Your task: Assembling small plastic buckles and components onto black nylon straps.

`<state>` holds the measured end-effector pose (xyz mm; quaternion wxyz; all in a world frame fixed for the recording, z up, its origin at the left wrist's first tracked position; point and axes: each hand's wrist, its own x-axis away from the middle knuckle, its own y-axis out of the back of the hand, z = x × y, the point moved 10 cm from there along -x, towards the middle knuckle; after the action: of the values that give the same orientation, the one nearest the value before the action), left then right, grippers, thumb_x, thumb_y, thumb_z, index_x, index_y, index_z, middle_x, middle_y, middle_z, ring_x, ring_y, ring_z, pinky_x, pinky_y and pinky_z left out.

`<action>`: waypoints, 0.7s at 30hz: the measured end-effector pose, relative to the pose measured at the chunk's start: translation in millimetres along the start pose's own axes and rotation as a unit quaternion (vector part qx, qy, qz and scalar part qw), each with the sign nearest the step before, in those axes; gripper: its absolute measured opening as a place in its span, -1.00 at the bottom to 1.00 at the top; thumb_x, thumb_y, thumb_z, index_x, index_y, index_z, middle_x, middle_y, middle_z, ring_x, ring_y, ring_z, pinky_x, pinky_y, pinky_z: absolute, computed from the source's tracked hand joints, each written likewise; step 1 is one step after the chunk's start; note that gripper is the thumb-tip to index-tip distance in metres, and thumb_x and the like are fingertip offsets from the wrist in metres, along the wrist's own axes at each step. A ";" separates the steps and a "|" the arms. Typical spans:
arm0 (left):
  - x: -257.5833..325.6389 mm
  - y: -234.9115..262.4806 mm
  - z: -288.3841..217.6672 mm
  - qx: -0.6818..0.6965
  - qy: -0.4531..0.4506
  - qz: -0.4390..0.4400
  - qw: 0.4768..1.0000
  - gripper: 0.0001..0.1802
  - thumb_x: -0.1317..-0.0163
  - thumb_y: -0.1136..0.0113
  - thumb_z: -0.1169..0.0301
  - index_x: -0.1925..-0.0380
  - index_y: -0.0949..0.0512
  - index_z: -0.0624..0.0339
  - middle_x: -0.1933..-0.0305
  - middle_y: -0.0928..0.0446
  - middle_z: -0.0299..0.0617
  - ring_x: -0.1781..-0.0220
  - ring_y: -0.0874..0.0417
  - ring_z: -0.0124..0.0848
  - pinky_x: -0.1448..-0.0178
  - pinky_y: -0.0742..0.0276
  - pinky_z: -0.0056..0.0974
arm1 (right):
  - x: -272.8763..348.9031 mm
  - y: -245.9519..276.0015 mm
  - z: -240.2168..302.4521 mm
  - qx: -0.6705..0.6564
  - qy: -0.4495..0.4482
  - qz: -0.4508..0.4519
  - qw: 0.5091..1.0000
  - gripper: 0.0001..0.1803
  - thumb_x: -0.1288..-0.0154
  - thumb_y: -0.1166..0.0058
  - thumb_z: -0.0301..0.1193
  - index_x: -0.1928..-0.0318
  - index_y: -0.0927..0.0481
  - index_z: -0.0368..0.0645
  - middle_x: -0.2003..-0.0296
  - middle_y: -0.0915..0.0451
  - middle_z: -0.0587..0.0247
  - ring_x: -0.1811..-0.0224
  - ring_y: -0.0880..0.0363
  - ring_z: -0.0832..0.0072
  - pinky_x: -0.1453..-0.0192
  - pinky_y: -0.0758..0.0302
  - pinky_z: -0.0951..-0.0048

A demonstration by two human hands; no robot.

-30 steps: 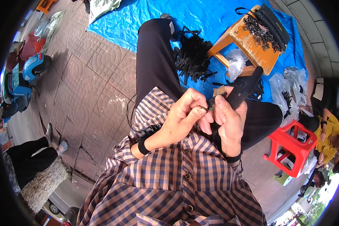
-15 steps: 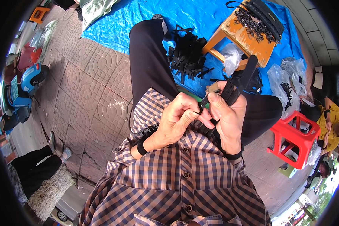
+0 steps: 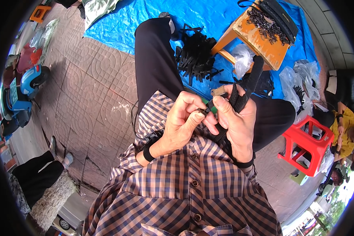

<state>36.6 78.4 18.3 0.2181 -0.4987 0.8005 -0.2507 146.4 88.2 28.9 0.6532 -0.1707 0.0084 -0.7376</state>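
Both hands meet in front of my checked shirt. Between the thumb and fingertips of my left hand (image 3: 181, 117) is a small dark buckle (image 3: 203, 111), partly covered by the fingers. My right hand (image 3: 236, 120) is closed around black straps (image 3: 255, 76); one long end sticks up past the knuckles toward the stool. A short strap end (image 3: 211, 104) runs from the right fingertips to the buckle; whether it passes through cannot be made out. A tan wrap (image 3: 218, 91) is on a right finger. Beyond the hands lies a pile of black straps (image 3: 196, 57).
A wooden stool (image 3: 240, 33) bears many small dark buckles (image 3: 261, 25) and a black pouch (image 3: 278, 17). It stands on a blue tarp (image 3: 118, 27). Plastic bags (image 3: 289, 80) and a red stool (image 3: 308, 143) are at right, near a person in yellow (image 3: 342, 129). A scooter (image 3: 25, 92) stands left.
The buckle at my left fingertips shows more now, and the strap end reaches it. The long strap in my right hand has swung slightly left. Both hands stay in nearly the same place.
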 end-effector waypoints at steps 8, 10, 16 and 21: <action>0.6 4.3 1.3 0.008 0.002 -0.002 1.000 -0.81 -0.33 0.07 0.42 0.20 -0.18 0.26 0.42 -0.51 0.00 0.50 -0.63 -0.28 0.40 -0.58 -0.34 | -0.2 1.3 0.8 0.054 0.000 -0.003 0.999 -0.84 -0.16 -0.20 -0.45 0.35 -0.51 -0.27 0.58 -0.47 0.46 0.65 -0.26 0.82 0.60 -0.17 0.72; 0.4 4.3 0.9 0.007 0.001 -0.002 1.000 -0.82 -0.33 0.07 0.43 0.21 -0.18 0.26 0.42 -0.51 0.00 0.51 -0.63 -0.29 0.41 -0.58 -0.35 | 0.2 0.9 1.6 0.053 0.002 -0.001 0.999 -0.84 -0.16 -0.20 -0.46 0.35 -0.51 -0.28 0.57 -0.48 0.45 0.62 -0.30 0.82 0.57 -0.22 0.71; 0.0 7.5 2.8 -0.006 0.019 0.002 1.000 -0.84 -0.33 0.07 0.44 0.23 -0.20 0.27 0.44 -0.52 -0.01 0.54 -0.62 -0.32 0.45 -0.56 -0.38 | 3.4 -4.5 7.2 0.052 0.010 0.004 0.999 -0.85 -0.16 -0.19 -0.50 0.37 -0.50 -0.32 0.51 -0.54 0.35 0.51 -0.45 0.76 0.45 -0.40 0.68; -0.5 7.6 7.2 0.015 0.044 0.001 0.999 -0.84 -0.33 0.06 0.44 0.23 -0.22 0.28 0.45 -0.53 -0.01 0.57 -0.61 -0.32 0.47 -0.55 -0.39 | 3.6 -3.5 11.6 0.097 0.040 0.009 0.994 -0.84 -0.15 -0.19 -0.50 0.39 -0.50 -0.34 0.48 -0.57 0.32 0.48 -0.48 0.73 0.40 -0.44 0.67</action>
<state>35.9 80.4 8.1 0.1903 -0.4832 0.8060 -0.2840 145.7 87.6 41.5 0.6728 -0.0768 -0.0361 -0.7350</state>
